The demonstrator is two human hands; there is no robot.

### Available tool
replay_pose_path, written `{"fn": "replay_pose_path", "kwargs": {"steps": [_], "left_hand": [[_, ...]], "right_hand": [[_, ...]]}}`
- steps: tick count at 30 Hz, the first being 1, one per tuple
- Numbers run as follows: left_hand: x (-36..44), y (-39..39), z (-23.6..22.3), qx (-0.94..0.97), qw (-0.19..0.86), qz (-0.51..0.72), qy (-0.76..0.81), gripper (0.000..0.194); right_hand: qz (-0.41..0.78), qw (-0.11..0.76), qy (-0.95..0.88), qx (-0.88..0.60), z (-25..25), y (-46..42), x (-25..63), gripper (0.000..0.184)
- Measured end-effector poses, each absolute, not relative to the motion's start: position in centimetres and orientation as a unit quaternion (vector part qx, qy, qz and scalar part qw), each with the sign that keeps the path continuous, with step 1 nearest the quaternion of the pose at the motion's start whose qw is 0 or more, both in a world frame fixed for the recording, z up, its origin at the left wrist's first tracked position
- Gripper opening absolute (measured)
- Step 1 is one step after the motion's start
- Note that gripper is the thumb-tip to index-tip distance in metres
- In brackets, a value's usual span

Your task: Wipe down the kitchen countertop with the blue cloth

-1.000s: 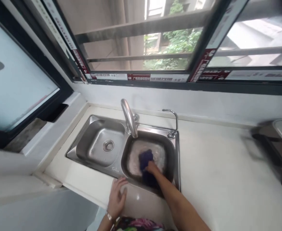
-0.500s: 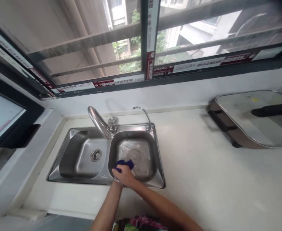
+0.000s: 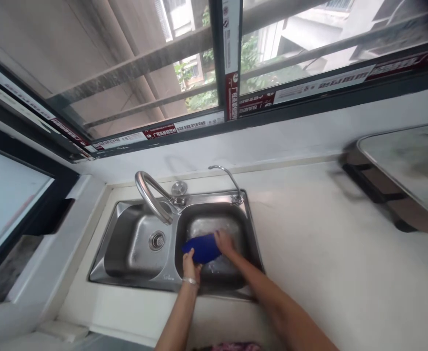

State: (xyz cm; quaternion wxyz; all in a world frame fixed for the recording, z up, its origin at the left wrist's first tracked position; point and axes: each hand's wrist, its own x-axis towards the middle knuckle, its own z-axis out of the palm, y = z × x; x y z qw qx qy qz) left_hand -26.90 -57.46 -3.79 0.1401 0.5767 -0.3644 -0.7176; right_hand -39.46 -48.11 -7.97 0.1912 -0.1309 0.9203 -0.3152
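Note:
A blue cloth (image 3: 201, 248) is spread between my two hands over the right basin (image 3: 243, 234) of the steel double sink. My left hand (image 3: 190, 266) grips its near left edge, thumb on top. At the cloth's right end, my right hand (image 3: 224, 242) holds on with bent fingers, slightly blurred. Beneath the cloth, the basin floor looks wet.
Left of my hands lies the second basin (image 3: 137, 243) with a drain (image 3: 157, 240). A curved faucet (image 3: 151, 197) and a thin spout (image 3: 225, 175) rise behind. An electric pan (image 3: 389, 195) stands on the right of the pale counter (image 3: 309, 253), under a window.
The blue cloth was bunched under my hands at the basin's near left; now it is stretched out. My right hand has moved right, away from my left. The view has shifted slightly.

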Motion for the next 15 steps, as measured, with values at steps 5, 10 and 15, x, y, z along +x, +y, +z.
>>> {"fn": "replay_pose_path", "kwargs": {"steps": [5,10,15], "left_hand": [[-25.6,-57.4,-4.7,0.634,0.113,-0.700,-0.308,0.043],[-25.1,-58.2,-5.5,0.672,0.058,-0.680,-0.286,0.032],[-24.9,-58.0,-6.1,0.684,0.031,-0.669,-0.290,0.034]], "right_hand": [[-0.238,0.213,0.945,-0.069,-11.0,-45.9,-43.6,0.049],[-0.207,0.242,0.941,-0.117,-11.7,-50.1,-39.2,0.054],[-0.216,0.284,0.911,-0.208,-11.8,-51.1,-38.8,0.041]]}}
